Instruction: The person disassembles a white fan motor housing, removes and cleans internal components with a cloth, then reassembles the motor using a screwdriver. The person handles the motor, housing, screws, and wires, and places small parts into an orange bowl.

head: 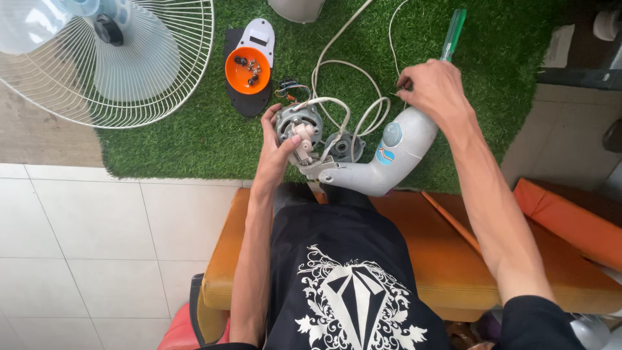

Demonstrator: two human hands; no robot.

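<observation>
Sitting on orange bench (414, 259). Left hand (275, 152) gripping fan motor (299, 126), fingers wrapped around it above the knees. Right hand (435, 91) pinching green-handled screwdriver (452, 35) at grey neck housing (389, 159); keeping motor steady advisable. Orange screw bowl (247, 70) lying beyond on green turf (194, 142).

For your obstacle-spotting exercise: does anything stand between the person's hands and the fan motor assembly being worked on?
Nothing visible does. The left hand already grips the fan motor, and the right hand rests on the grey neck housing, holding a green-handled screwdriver. White cables loop between them.
</observation>
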